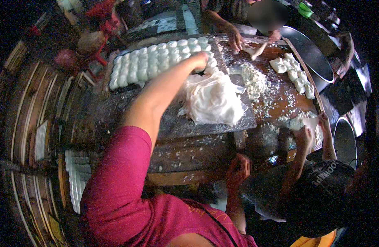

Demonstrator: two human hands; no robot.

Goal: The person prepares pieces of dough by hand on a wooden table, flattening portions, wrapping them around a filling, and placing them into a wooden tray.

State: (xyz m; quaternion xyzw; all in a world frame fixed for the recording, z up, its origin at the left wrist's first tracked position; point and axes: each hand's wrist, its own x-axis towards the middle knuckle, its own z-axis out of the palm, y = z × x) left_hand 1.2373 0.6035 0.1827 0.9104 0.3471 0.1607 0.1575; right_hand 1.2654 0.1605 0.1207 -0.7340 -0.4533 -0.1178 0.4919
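Observation:
My left arm reaches across the table to the right end of a tray of white dough balls (144,61), set in close rows. My left hand (200,61) is closed there, fingers pointing down among the last balls; what it grips is hidden. Just in front lies a large, soft mound of white dough (216,99) on a dark floured board (164,119). My right hand (239,168) hovers by the table's near edge, its fingers curled in. Shadow hides whatever may be inside it.
Loose flour (255,82) and dough lumps (294,74) cover the right side. Across the table a co-worker's hands hold a dough strip (258,51); another co-worker in black works close at my right. Metal basins (311,53) stand beyond. Wooden racks (29,119) line the left.

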